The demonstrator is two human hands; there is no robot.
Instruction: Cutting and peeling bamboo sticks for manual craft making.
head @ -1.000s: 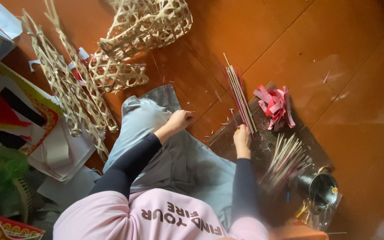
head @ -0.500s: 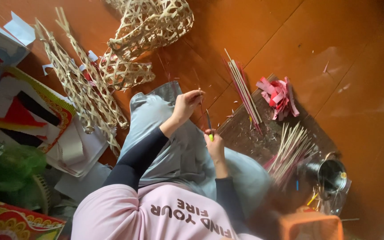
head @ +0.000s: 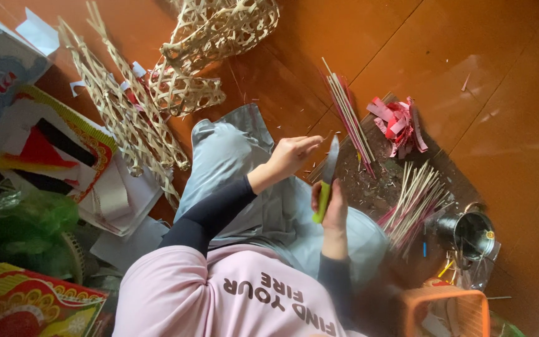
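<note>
Wooden floor: reddish brown, glossy, littered with shavings.

Woven bamboo lattice pieces: several open-weave panels, lying upper left, well apart from the hands.

Printed paper and card: a loose pile at far left.

Orange basket and small metal pot: lower right, near each other.

Bamboo sticks: a splayed heap beside the right knee; a second, tidier bundle lies farther out. Likely light, stiff and splintery; best taken near mid-length.

Red paper strips: a small crumpled bunch just beside the farther bundle.

Knife: green handle, blade upward, over the lap. Rigid with a sharp edge; take it by the handle only.

Right hand: closed around the knife handle.

Left hand: fingers pinched together beside the blade tip; whether it grips a thin sliver cannot be told.
</note>
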